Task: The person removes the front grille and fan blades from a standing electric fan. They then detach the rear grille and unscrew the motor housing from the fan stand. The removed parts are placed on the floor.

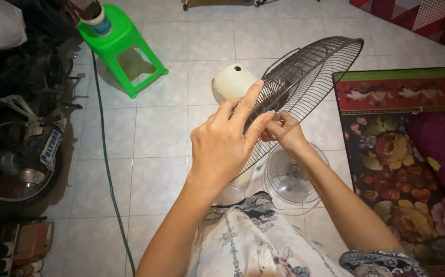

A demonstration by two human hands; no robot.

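A black wire fan guard [314,69] stands tilted against a cream fan motor housing [231,80]. My left hand [227,143] rests on the near side of the guard, fingers pressed to its centre, forefinger pointing up. My right hand [283,131] pinches something small at the guard's hub; what it holds is hidden by the fingers. Below the hands, a second wire guard [291,179] lies flat on the tiled floor.
A green plastic stool [122,43] stands at the upper left with a roll on top. A dark cable [107,164] runs down the floor. A motorbike wheel [12,164] and clutter fill the left. A flowered rug [386,149] with a purple cushion [440,149] lies on the right.
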